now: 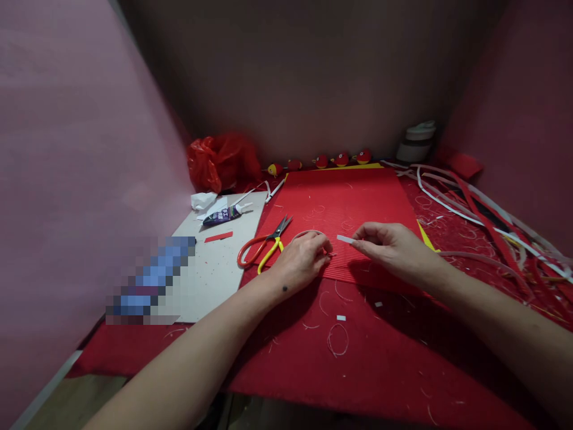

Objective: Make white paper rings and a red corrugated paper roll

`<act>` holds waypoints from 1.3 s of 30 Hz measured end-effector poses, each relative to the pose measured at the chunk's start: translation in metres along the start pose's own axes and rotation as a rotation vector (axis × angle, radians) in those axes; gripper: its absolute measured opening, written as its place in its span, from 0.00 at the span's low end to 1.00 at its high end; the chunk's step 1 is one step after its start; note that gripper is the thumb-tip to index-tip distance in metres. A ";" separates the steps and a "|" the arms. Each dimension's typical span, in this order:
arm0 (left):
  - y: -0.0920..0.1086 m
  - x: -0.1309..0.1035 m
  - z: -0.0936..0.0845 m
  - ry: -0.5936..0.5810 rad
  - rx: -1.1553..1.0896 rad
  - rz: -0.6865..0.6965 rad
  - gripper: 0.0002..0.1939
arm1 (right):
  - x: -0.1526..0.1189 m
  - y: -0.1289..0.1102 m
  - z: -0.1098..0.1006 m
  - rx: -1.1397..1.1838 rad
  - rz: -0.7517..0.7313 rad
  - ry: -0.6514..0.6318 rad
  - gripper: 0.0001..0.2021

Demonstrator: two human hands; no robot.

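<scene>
Over a red corrugated sheet (349, 197), my right hand (389, 249) pinches one end of a short white strip (344, 239) between thumb and fingers. My left hand (304, 258) is low over the same sheet, its fingers drawn together. What it holds, if anything, is too small to make out. A thin pale strand (308, 232) curves just behind its knuckles. Left of that hand lie scissors (264, 242) with one orange and one yellow handle, blades partly spread and pointing away. Small white scraps (341, 318) and a looped thread (338, 340) lie nearer the table's front.
A grey board (215, 275) at left carries a glue tube (222, 215), a red strip (218, 237) and crumpled white paper (203, 200). Behind are a red plastic bag (221, 161) and several small red-and-yellow bird figures (341, 159). Long paper strips (483, 221) tangle at right.
</scene>
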State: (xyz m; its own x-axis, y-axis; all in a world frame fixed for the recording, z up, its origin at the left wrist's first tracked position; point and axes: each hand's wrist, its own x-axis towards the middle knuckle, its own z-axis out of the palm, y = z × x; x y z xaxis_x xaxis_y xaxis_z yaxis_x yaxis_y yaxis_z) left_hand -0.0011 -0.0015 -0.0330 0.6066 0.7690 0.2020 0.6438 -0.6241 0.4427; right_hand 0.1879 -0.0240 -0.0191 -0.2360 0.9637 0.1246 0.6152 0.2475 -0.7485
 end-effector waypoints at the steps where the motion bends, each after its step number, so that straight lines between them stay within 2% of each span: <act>1: 0.000 0.000 0.000 -0.003 -0.006 0.002 0.01 | 0.000 0.001 0.001 0.001 -0.001 0.002 0.09; 7: 0.001 0.000 -0.003 -0.001 -0.075 -0.053 0.04 | -0.001 0.003 0.007 -0.072 -0.027 -0.023 0.07; 12: 0.006 -0.002 -0.007 0.005 -0.157 -0.099 0.08 | 0.000 0.003 0.013 -0.070 -0.037 -0.038 0.10; 19: 0.012 -0.002 -0.009 -0.009 -0.162 -0.067 0.09 | 0.001 0.001 0.019 -0.084 -0.067 -0.031 0.09; 27: 0.011 -0.003 -0.006 -0.029 -0.112 0.054 0.06 | -0.005 -0.005 0.017 0.007 -0.085 -0.079 0.09; 32: 0.009 -0.002 -0.011 -0.065 -0.111 -0.050 0.06 | -0.003 0.000 0.012 0.005 0.003 -0.114 0.10; 35: 0.004 -0.001 -0.019 -0.026 -0.091 -0.165 0.06 | -0.005 -0.002 0.004 0.145 0.053 -0.136 0.20; 39: -0.001 0.000 -0.033 0.052 -0.102 -0.189 0.08 | -0.007 -0.003 -0.005 0.271 -0.041 -0.145 0.15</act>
State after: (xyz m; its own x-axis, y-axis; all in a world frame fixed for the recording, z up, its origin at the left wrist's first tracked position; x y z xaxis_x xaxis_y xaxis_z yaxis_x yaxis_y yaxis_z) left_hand -0.0169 0.0038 -0.0044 0.4526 0.8789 0.1508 0.6915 -0.4527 0.5630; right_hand 0.1912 -0.0310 -0.0141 -0.3734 0.9244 0.0781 0.3844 0.2309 -0.8938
